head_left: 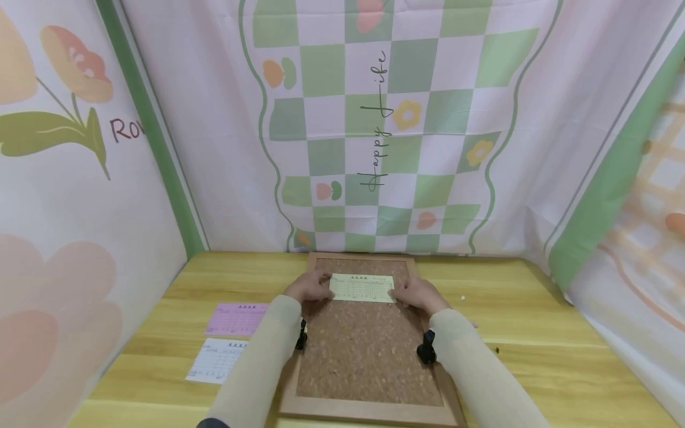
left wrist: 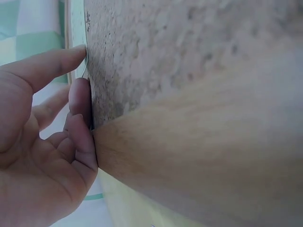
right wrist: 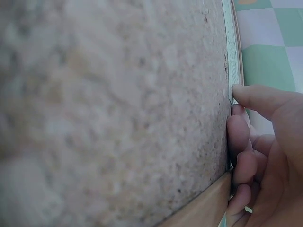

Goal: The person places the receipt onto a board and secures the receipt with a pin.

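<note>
A pale yellow printed slip (head_left: 362, 288) lies flat over the upper part of a wood-framed cork board (head_left: 369, 351). My left hand (head_left: 311, 286) pinches its left edge between thumb and fingers, and my right hand (head_left: 420, 294) pinches its right edge. In the left wrist view, the left hand (left wrist: 47, 127) has its thumb on the slip, with the other fingers curled against the cork and frame. The right wrist view shows the right hand (right wrist: 265, 142) with its thumb on the slip's edge and curled fingers beside the cork.
Left of the board, a pink slip (head_left: 235, 319) and a white slip (head_left: 214, 359) lie on the wooden table (head_left: 155, 362), partly behind the left sleeve. Right of the board are a small white piece (head_left: 462, 298) and a small dark piece (head_left: 497, 350). A patterned curtain hangs behind.
</note>
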Tool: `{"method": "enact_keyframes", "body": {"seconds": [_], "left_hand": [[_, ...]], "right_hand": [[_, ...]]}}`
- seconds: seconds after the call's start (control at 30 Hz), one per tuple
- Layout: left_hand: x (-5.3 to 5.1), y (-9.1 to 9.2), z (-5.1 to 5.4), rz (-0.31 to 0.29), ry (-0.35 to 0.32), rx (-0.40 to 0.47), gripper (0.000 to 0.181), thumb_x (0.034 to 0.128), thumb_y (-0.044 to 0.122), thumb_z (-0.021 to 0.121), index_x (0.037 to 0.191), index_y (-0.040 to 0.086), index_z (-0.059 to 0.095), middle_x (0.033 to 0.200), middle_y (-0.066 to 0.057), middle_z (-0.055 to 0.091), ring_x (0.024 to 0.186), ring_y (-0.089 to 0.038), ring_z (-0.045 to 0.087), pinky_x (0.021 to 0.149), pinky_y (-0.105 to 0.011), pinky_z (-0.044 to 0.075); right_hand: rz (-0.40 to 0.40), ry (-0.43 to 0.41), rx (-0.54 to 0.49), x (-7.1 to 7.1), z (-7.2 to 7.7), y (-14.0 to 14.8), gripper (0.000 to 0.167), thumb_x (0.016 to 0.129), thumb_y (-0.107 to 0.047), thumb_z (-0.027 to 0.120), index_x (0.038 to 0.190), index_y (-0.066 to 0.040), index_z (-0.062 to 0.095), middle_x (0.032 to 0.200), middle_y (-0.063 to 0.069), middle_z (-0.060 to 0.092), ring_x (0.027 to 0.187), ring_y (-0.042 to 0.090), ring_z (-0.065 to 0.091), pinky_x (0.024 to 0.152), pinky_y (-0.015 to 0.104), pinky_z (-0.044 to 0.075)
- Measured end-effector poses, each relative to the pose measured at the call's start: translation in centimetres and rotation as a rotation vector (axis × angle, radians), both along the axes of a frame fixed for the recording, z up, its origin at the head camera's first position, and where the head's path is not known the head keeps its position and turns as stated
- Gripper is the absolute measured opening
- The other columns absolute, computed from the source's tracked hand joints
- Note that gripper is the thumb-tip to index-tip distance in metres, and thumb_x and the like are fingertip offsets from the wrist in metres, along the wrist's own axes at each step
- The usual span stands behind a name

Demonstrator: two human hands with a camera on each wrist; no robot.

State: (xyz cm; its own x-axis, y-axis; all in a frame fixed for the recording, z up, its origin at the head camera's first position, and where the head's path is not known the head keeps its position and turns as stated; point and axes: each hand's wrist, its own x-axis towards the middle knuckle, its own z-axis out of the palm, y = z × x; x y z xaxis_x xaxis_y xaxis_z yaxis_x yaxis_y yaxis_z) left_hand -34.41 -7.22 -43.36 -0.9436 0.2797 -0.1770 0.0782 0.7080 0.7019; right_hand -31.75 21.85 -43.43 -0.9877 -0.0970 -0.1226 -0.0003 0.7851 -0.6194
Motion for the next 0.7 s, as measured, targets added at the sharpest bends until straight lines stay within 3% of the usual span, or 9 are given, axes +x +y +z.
{"method": "enact_keyframes", "body": {"seconds": [0.27, 0.7], "left_hand": [[-0.38, -0.32, 0.10, -0.063, 0.007, 0.001, 0.062, 0.0902, 0.016, 0.074, 0.146, 0.006, 0.050, 0.145, -0.017, 0.050, 0.127, -0.033, 0.050, 0.103, -0.047, 0.041], [-0.10, -0.24, 0.28, -0.076, 0.008, 0.001, 0.062, 0.0912, 0.015, 0.073, 0.147, 0.005, 0.049, 0.145, -0.018, 0.049, 0.117, -0.028, 0.053, 0.097, -0.043, 0.044]], "right_hand": [[0.014, 0.007, 0.007, -0.21, 0.06, -0.02, 0.044, 0.097, -0.032, 0.065, 0.059, -0.014, 0.051, 0.054, -0.001, 0.046, 0.049, 0.015, 0.039, 0.053, 0.031, 0.038], [0.058, 0.022, -0.020, -0.08, 0.16, 0.48, 0.039, 0.098, -0.031, 0.064, 0.065, -0.011, 0.054, 0.056, 0.001, 0.050, 0.051, 0.016, 0.041, 0.054, 0.032, 0.039]]}}
